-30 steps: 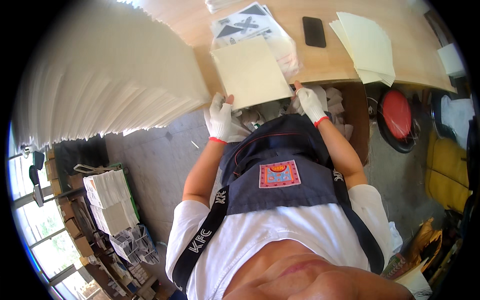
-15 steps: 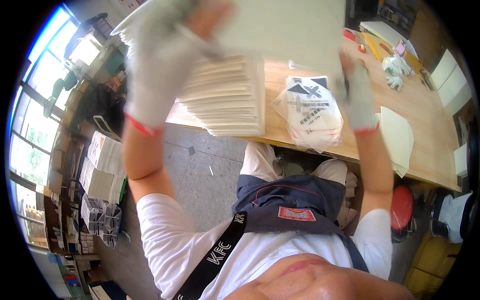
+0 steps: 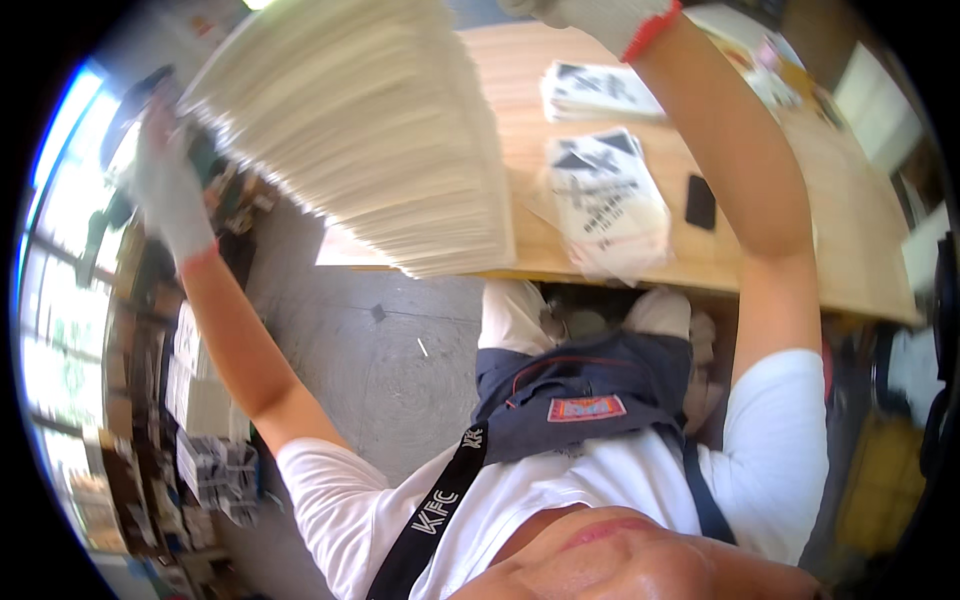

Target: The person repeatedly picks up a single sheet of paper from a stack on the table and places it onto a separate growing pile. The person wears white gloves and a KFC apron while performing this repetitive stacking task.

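Observation:
A tall pile of white paper sheets (image 3: 370, 130) rises from the table's left side, its many edges fanned toward me. My left hand (image 3: 165, 185), in a pale glove with a red cuff, is beside the pile's left corner. Blur hides how its fingers are set and whether they touch the paper. Beyond the pile's far right side is my right hand (image 3: 585, 14), gloved the same way and partly cut off by the top of the view. Its fingers do not show well enough to read their grip. Printed clear plastic bags (image 3: 610, 205) lie right of the pile.
A second stack of printed bags (image 3: 600, 90) lies farther back on the wooden table (image 3: 515, 60). A black phone (image 3: 700, 203) rests near my right forearm. Bundled papers (image 3: 190, 375) and crowded shelves line the left, beyond the grey floor (image 3: 350, 350).
Both hands were at a large white sheet above the pile; that sheet is no longer between them. My left hand has moved out left and down, my right hand up and left.

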The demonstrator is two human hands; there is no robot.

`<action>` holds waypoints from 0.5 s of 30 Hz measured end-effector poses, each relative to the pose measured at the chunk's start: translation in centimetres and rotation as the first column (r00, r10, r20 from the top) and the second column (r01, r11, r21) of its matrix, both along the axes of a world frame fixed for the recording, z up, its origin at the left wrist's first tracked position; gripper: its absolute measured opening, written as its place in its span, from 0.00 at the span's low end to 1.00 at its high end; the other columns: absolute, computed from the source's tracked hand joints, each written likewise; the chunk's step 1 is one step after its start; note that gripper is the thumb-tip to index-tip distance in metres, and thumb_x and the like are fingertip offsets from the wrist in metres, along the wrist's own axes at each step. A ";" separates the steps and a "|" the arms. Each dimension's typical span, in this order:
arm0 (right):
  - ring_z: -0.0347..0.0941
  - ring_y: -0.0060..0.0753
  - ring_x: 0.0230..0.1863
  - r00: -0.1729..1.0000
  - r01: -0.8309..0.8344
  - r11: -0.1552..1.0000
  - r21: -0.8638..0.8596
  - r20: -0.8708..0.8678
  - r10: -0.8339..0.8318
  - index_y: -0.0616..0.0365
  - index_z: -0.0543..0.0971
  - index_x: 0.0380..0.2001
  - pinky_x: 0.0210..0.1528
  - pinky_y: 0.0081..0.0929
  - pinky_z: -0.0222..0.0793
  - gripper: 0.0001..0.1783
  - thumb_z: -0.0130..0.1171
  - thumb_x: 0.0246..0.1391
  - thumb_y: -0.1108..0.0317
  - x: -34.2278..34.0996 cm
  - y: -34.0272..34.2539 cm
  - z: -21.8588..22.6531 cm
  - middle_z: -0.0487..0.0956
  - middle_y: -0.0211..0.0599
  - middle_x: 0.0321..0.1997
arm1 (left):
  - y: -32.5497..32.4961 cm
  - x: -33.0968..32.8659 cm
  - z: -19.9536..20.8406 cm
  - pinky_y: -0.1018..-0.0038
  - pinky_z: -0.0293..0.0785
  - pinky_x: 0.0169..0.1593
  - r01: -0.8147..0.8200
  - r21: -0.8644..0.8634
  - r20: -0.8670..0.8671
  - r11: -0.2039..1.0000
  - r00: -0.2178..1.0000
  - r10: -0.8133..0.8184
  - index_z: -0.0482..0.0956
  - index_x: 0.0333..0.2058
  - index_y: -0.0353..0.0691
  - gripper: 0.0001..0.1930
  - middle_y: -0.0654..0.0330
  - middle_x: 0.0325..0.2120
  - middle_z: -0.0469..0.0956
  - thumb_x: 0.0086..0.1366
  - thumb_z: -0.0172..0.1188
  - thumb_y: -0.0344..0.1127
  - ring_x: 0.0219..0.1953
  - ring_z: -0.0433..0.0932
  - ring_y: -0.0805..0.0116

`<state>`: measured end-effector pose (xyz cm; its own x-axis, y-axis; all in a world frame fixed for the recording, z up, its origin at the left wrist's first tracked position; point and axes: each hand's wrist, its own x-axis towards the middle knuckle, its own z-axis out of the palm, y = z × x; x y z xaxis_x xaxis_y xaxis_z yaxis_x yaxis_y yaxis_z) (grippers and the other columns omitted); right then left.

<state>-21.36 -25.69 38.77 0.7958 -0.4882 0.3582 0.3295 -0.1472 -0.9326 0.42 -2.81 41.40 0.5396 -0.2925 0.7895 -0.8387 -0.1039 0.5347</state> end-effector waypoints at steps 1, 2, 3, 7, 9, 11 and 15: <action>0.59 0.14 0.12 1.000 -0.022 1.000 0.002 -0.008 0.022 0.51 0.73 0.27 0.13 0.14 0.52 0.13 0.48 0.58 0.55 -2.6 -0.9 -1.8 0.69 0.22 0.15 | 0.1 -0.7 -2.1 0.71 0.70 0.48 0.057 -0.203 0.041 0.977 0.998 -0.050 0.70 0.49 0.34 0.19 0.55 0.48 0.71 0.63 0.46 0.38 0.46 0.72 0.64; 0.60 0.14 0.13 0.994 -0.106 0.993 0.045 -0.020 0.107 0.51 0.73 0.28 0.14 0.13 0.53 0.13 0.48 0.58 0.55 -4.1 -1.9 -5.0 0.69 0.22 0.16 | 1.0 -0.9 -5.5 0.71 0.71 0.48 0.132 -0.332 0.169 0.934 0.982 -0.079 0.71 0.47 0.33 0.18 0.55 0.47 0.71 0.64 0.46 0.41 0.46 0.72 0.64; 0.60 0.14 0.14 0.990 -0.123 0.989 0.082 -0.056 0.127 0.51 0.73 0.28 0.15 0.13 0.54 0.12 0.48 0.58 0.56 -7.8 -2.1 -7.3 0.70 0.22 0.17 | 0.7 -1.5 -8.6 0.70 0.71 0.47 0.274 -0.398 0.327 0.875 0.934 -0.144 0.72 0.44 0.33 0.19 0.54 0.46 0.71 0.66 0.45 0.43 0.45 0.73 0.65; 0.63 0.12 0.17 0.947 0.303 0.900 0.313 -0.202 -0.249 0.52 0.74 0.30 0.18 0.11 0.57 0.11 0.50 0.58 0.57 -23.2 -3.2 -18.4 0.72 0.22 0.20 | -1.5 -8.0 -23.9 0.63 0.63 0.54 0.561 -0.305 0.306 0.769 0.823 -0.479 0.68 0.45 0.33 0.16 0.47 0.50 0.67 0.65 0.44 0.39 0.50 0.70 0.57; 0.64 0.18 0.15 0.659 0.749 0.637 0.185 -0.307 -0.687 0.55 0.75 0.31 0.17 0.19 0.60 0.11 0.49 0.57 0.60 -29.2 -3.1 -25.0 0.73 0.26 0.18 | -2.6 -12.7 -30.1 0.63 0.59 0.57 0.696 -0.132 0.028 0.705 0.714 -0.700 0.67 0.46 0.33 0.15 0.45 0.53 0.64 0.64 0.45 0.34 0.54 0.67 0.54; 0.63 0.19 0.13 0.268 0.960 0.274 0.051 -0.439 -0.857 0.56 0.74 0.27 0.15 0.18 0.59 0.13 0.50 0.56 0.58 -34.3 -1.6 -28.9 0.73 0.28 0.19 | -5.0 -14.6 -34.8 0.61 0.57 0.59 0.754 0.285 -0.132 0.591 0.642 -0.755 0.67 0.52 0.37 0.22 0.48 0.56 0.62 0.57 0.52 0.32 0.58 0.62 0.47; 0.59 0.19 0.10 0.105 0.992 0.122 0.014 -0.623 -0.775 0.58 0.73 0.28 0.11 0.19 0.54 0.15 0.50 0.56 0.57 -41.2 -0.1 -34.2 0.72 0.31 0.17 | -13.7 -21.1 -39.5 0.57 0.56 0.59 0.621 0.569 -0.121 0.539 0.711 -0.692 0.68 0.53 0.46 0.23 0.52 0.55 0.64 0.57 0.53 0.40 0.59 0.57 0.45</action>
<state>-62.58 -25.79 4.58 -0.3780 -0.8986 -0.2227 -0.1723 0.3047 -0.9368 -20.64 -16.50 1.86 -0.0577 -0.9100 0.4106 -0.8370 0.2683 0.4769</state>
